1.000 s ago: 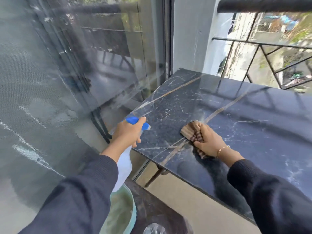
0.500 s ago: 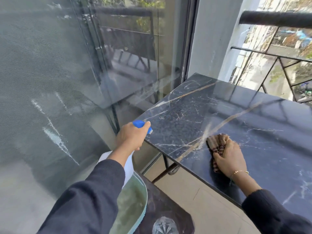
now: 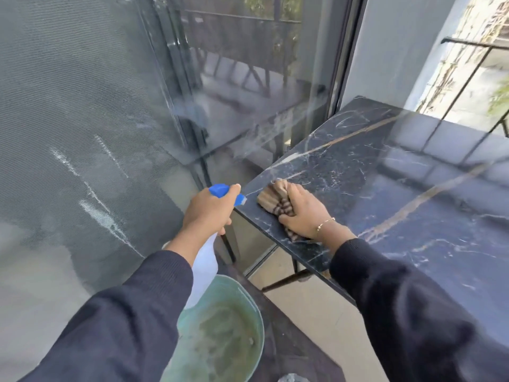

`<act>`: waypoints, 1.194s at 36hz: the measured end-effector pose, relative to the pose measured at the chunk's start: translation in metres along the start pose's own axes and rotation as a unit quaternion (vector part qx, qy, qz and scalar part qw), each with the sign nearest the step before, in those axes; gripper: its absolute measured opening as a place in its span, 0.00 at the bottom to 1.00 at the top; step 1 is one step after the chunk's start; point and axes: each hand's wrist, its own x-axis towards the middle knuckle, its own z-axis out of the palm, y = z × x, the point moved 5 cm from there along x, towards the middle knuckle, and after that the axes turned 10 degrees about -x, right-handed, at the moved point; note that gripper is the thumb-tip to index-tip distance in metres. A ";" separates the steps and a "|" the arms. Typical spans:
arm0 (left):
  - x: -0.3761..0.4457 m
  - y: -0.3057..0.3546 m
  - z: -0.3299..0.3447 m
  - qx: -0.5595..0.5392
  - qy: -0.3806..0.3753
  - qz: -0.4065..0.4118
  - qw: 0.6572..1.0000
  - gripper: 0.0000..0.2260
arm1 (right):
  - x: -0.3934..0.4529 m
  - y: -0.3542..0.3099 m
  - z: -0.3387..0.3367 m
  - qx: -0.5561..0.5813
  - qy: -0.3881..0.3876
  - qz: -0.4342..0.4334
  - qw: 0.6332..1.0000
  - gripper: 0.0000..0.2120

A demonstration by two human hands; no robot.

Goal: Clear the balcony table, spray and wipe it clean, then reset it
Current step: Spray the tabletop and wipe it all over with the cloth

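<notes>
The black marble balcony table (image 3: 385, 188) fills the right half of the view, its top bare apart from the cloth. My right hand (image 3: 301, 213) presses a bunched tan, brown-striped cloth (image 3: 272, 197) onto the table's near left corner. My left hand (image 3: 209, 210) grips a white spray bottle (image 3: 205, 268) with a blue trigger head (image 3: 220, 190). The nozzle points at the table edge, just left of the cloth. Most of the bottle's body is hidden behind my left forearm.
A pale green bucket (image 3: 248, 307) stands below my left arm on a low dark surface (image 3: 292, 346). A glass door with a mesh screen (image 3: 96, 133) rises on the left. A black metal railing (image 3: 473, 64) runs behind the table. Beige floor tiles (image 3: 316, 307) show under the table.
My right hand slid the cloth left across the table to the near left corner. My left hand kept hold of the spray bottle, staying beside the table edge. The view swung left and down.
</notes>
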 end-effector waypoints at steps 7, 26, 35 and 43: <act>-0.029 0.005 0.013 -0.005 -0.006 0.001 1.000 0.18 | -0.065 0.034 -0.011 -0.009 -0.029 -0.001 1.000 0.30; -0.105 0.027 0.010 -0.039 -0.024 0.021 0.999 0.17 | -0.209 0.050 -0.013 0.034 0.143 0.319 0.936 0.21; -0.074 0.020 0.005 -0.036 -0.008 -0.003 0.999 0.16 | -0.102 -0.009 -0.002 0.025 0.110 0.201 0.973 0.24; -0.035 0.023 -0.002 -0.057 0.009 -0.034 0.998 0.16 | -0.047 -0.049 0.009 0.189 0.001 0.060 0.980 0.17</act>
